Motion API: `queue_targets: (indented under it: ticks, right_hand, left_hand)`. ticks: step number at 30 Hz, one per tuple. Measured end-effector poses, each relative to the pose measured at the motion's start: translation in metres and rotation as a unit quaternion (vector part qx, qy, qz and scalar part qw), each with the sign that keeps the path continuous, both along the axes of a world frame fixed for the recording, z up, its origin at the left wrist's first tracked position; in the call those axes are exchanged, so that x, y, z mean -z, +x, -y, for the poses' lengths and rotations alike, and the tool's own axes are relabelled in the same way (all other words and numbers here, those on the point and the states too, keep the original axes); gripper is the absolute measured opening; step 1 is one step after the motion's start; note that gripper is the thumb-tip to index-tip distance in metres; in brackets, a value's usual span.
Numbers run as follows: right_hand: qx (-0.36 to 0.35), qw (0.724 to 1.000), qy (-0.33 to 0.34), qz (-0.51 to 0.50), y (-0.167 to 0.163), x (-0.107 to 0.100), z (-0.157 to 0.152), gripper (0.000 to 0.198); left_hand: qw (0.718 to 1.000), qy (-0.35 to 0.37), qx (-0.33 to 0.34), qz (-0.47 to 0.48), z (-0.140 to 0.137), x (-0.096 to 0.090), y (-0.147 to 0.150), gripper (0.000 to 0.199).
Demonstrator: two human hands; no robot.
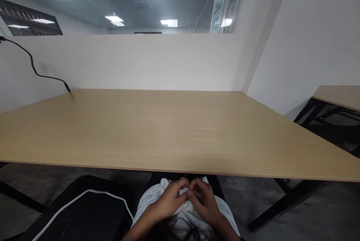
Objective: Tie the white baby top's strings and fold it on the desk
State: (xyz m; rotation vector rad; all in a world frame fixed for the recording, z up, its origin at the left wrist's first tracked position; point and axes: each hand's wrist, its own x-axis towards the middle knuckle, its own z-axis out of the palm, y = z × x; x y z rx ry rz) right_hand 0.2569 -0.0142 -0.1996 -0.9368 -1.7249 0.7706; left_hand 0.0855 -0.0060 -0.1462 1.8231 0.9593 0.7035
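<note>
Below the table's front edge, my left hand [172, 198] and my right hand [206, 202] rest together in my lap. Their fingers are curled and closed, and the fingertips and thumbs of the two hands meet in the middle. No object shows in either hand. Behind and under them lies the white shirt [152, 195] I wear, seen also through the gap between thumbs and fingers. Strands of dark hair hang at the bottom of the view, close to my wrists.
A light wood table [168, 128] spans the view, with a white partition [157, 61] behind it. A black cable [47, 77] hangs at the left. Below left, a white cord [92, 191] crosses a black chair seat [92, 214]. Another table [340, 95] stands at the right.
</note>
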Motion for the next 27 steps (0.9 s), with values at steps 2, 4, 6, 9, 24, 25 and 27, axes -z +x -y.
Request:
queue_targets:
  ticks: [2, 4, 6, 9, 24, 25, 27]
  right_hand:
    - [0.004, 1.0, -0.003, 0.016, 0.0, -0.001, -0.001, 0.012]
    - [0.007, 1.0, -0.003, 0.023, -0.001, -0.001, -0.001, 0.017]
    - [0.007, 1.0, -0.008, 0.01, -0.001, 0.0, 0.0, 0.025]
    - [0.015, 1.0, -0.014, -0.018, 0.0, 0.001, 0.0, 0.034]
    - [-0.025, 0.999, -0.036, -0.022, 0.004, -0.009, 0.001, 0.036]
    - [-0.041, 0.999, -0.033, -0.006, 0.005, -0.011, 0.001, 0.035]
    - [-0.084, 0.996, -0.031, 0.025, 0.007, -0.016, 0.001, 0.032]
  left_hand:
    - [0.998, -0.033, -0.013, 0.052, -0.003, 0.006, 0.0, 0.008]
    - [0.997, -0.038, -0.018, 0.067, -0.003, 0.009, -0.002, 0.013]
    - [0.998, -0.026, -0.015, 0.057, 0.0, 0.01, -0.006, 0.022]
    - [0.998, -0.012, -0.005, 0.056, 0.004, 0.009, -0.01, 0.027]
    - [0.998, 0.032, -0.059, 0.013, 0.005, 0.002, -0.003, 0.026]
    - [0.998, 0.021, -0.056, 0.022, 0.004, 0.003, -0.004, 0.024]
    - [0.998, -0.002, -0.049, 0.037, 0.003, 0.008, -0.005, 0.023]
